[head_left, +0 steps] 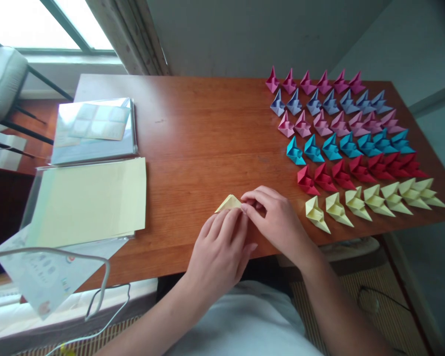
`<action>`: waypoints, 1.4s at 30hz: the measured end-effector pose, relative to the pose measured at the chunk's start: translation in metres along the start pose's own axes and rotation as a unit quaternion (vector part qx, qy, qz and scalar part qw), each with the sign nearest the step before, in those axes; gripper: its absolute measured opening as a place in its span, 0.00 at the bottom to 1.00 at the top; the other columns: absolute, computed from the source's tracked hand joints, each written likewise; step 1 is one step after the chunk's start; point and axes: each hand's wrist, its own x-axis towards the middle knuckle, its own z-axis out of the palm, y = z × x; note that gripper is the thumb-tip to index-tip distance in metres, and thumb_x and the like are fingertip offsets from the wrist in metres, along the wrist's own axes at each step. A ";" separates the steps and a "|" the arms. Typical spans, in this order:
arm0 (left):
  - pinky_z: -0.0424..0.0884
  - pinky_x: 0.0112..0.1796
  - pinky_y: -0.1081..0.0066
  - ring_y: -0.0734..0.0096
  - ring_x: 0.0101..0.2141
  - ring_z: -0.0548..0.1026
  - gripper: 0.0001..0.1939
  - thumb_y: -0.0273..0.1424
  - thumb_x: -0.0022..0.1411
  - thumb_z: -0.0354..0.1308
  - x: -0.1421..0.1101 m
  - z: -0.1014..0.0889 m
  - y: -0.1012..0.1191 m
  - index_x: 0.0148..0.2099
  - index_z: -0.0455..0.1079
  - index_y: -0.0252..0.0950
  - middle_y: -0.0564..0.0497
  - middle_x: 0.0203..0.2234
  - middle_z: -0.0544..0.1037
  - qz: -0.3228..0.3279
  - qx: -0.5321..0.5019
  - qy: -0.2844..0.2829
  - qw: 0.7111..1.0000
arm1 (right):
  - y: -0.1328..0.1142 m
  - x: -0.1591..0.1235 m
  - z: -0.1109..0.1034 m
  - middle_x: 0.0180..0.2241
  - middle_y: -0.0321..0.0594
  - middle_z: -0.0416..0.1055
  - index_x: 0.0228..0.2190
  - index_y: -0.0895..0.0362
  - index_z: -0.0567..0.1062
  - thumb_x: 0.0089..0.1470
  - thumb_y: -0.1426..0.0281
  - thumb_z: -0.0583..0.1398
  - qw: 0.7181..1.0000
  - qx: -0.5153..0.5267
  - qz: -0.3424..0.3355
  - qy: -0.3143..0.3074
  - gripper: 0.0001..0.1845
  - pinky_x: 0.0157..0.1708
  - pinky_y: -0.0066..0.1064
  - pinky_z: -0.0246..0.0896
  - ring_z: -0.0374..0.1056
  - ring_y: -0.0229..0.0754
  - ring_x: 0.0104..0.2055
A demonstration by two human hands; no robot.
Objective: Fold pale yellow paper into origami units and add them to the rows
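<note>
A small piece of yellow folded paper [230, 202] lies on the table near its front edge, with its pointed top showing. My left hand [222, 242] rests over the lower part, its fingers close together, holding the paper against the wood. At the paper's right corner, my right hand [272, 212] pinches with thumb and index finger. The lower part of the paper is hidden beneath the left fingers. Right of my hands, a row of yellow folded paper pieces [315, 213] stands along the table's front edge.
Behind the yellow row stand rows of red [324, 177], blue [331, 147], pink [321, 122], lilac [314, 102] and magenta folded pieces [307, 83]. Yellow sheets [92, 202] lie left on the wooden table [193, 133], near a plastic-wrapped pack [96, 148] and a white cable [59, 251].
</note>
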 end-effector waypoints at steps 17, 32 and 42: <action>0.70 0.37 0.70 0.69 0.35 0.74 0.07 0.30 0.69 0.55 0.020 -0.019 -0.047 0.44 0.75 0.38 0.49 0.37 0.78 -0.107 -0.183 0.011 0.977 | -0.003 -0.007 -0.006 0.39 0.36 0.77 0.35 0.53 0.74 0.62 0.73 0.61 0.989 0.147 -0.007 -0.022 0.03 0.37 0.30 0.65 0.71 0.39 0.39; 0.65 0.30 0.74 0.73 0.28 0.70 0.10 0.36 0.68 0.56 0.035 -0.031 -0.036 0.38 0.73 0.35 0.52 0.27 0.74 -0.198 -0.440 -0.066 0.873 | -0.005 0.005 -0.007 0.28 0.33 0.72 0.31 0.56 0.75 0.60 0.65 0.62 0.955 0.290 0.038 -0.058 0.09 0.29 0.27 0.60 0.66 0.36 0.29; 0.64 0.21 0.79 0.78 0.22 0.69 0.13 0.38 0.59 0.67 0.033 -0.037 -0.032 0.34 0.70 0.35 0.53 0.24 0.75 -0.314 -0.588 -0.054 0.743 | -0.008 -0.001 -0.003 0.29 0.35 0.73 0.31 0.56 0.75 0.60 0.65 0.63 0.956 0.291 0.030 0.028 0.08 0.31 0.28 0.63 0.68 0.37 0.31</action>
